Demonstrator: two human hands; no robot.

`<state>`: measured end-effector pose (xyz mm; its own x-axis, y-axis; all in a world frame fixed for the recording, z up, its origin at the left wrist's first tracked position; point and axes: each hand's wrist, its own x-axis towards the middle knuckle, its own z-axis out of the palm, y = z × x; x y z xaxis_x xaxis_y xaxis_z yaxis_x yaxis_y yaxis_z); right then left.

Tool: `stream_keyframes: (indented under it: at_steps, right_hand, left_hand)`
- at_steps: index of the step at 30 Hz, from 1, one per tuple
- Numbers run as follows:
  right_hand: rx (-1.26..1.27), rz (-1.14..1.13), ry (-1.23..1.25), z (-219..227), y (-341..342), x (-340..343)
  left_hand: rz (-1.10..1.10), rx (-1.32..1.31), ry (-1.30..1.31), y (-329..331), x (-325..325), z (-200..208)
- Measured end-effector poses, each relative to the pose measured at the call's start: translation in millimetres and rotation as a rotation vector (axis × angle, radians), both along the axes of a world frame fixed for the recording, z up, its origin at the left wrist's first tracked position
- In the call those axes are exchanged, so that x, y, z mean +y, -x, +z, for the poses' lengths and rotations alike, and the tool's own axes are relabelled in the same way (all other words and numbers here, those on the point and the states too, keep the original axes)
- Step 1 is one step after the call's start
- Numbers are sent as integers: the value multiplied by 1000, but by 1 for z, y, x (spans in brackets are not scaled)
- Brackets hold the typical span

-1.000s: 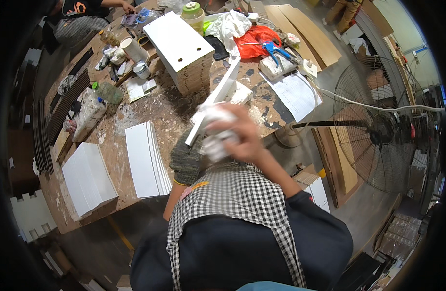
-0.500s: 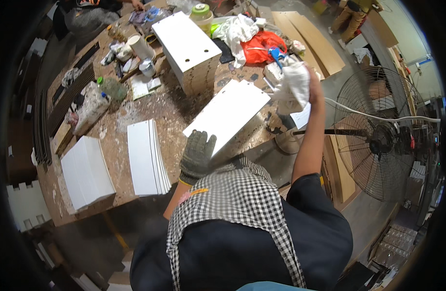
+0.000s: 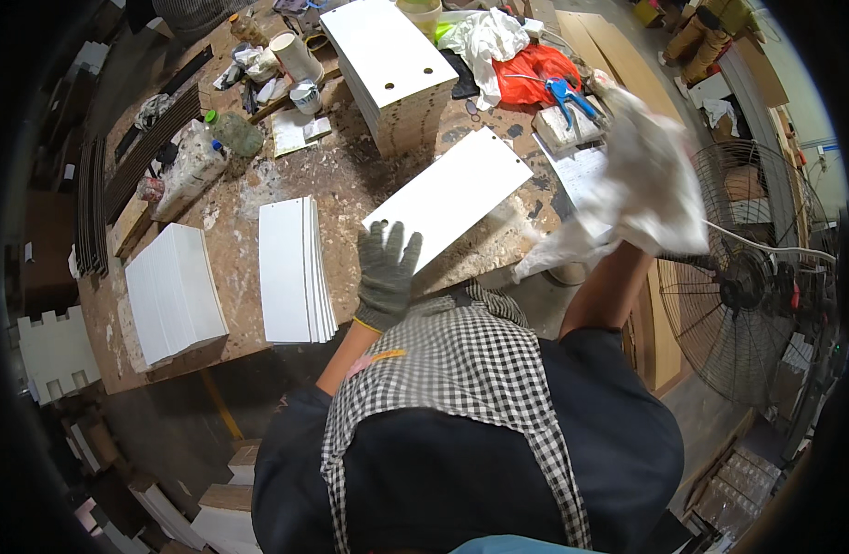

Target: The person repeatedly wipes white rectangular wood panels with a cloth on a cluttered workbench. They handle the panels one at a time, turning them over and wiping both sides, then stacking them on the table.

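A white rectangular board with small holes near its ends lies at a slant on the worktable. My left hand, in a dark grey knit glove, rests on its near left corner with the fingers spread. Off the table's right side, my bare right hand holds up a white cloth, which hangs loose and hides most of the fingers. The cloth is blurred by motion. Beyond the board stands a tall stack of white boards with round holes in the top one.
Two more stacks of white boards, a fanned one and a thicker one, sit to the left. Blue clippers, a red bag and a written sheet lie at the right. A large fan stands beyond my right arm.
My right hand has swung the cloth to the right, and the bunched cloth has opened out. The clippers and sheet show more fully. My left hand stays on the board, its fingers more spread.
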<state>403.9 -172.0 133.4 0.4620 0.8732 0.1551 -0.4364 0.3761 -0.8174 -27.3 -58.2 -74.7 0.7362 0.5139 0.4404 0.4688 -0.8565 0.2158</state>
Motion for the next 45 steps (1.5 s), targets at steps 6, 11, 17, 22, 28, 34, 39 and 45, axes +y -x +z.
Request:
stream_keyframes:
  at_steps: [6,11,17,22,28,34,39,45]
  right_hand:
    - [-1739,-175,1140,-164,131,96]
    - [-1764,185,537,-158,259,85]
    - [-979,709,361,-99,207,47]
    - [-1552,-265,730,-158,97,99]
    - [-1680,139,375,-159,240,74]
    - [-792,685,442,-140,230,0]
    - [-18,67,365,-69,183,4]
    - [-1330,-246,8,-56,256,55]
  left_hand:
    - [240,-713,1568,24,-13,14]
    - [143,-963,1825,36,-11,-18]
    - [-64,-1011,1736,36,1,-54]
    - [-189,-823,1506,38,12,-69]
    - [-22,-876,1723,10,21,-39]
    - [360,-1174,2189,5,38,-9]
    - [220,-757,1664,-11,33,24]
    - [-16,-875,1850,-18,-15,95]
